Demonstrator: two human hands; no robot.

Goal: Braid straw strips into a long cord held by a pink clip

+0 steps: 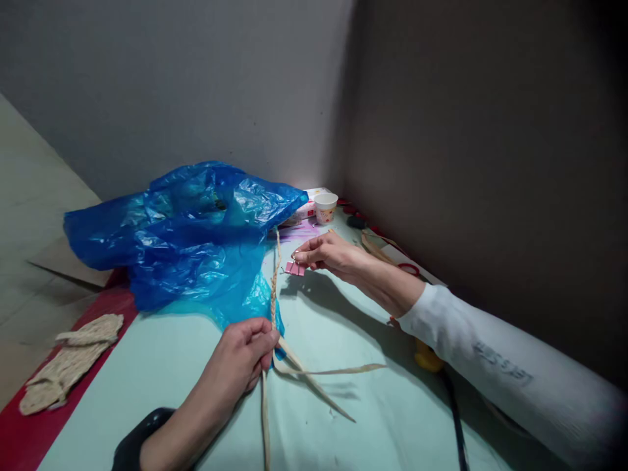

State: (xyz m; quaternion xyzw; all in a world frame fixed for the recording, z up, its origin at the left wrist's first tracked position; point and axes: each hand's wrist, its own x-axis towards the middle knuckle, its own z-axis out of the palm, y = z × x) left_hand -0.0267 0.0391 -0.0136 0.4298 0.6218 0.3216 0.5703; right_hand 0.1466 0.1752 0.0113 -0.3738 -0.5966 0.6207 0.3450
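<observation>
A thin tan braid (273, 294) of flat straw-like strands runs down from the blue plastic bag. My left hand (250, 350) pinches its lower end between thumb and fingers. Below that grip the loose strands (328, 371) fan out, two toward the right and one straight down to the bottom edge. Just right of the braid, my right hand (321, 252) is closed on a pink binder clip (295, 268), held by its wire handle above the table. The clip is apart from the braid.
The crumpled blue plastic bag (196, 235) covers the table's left rear. A paper cup (326, 208) and a white packet (309, 209) stand by the wall. At left lies a woven straw piece (73, 363) on red cloth (29, 425). A yellow object (428, 356) lies under my right forearm.
</observation>
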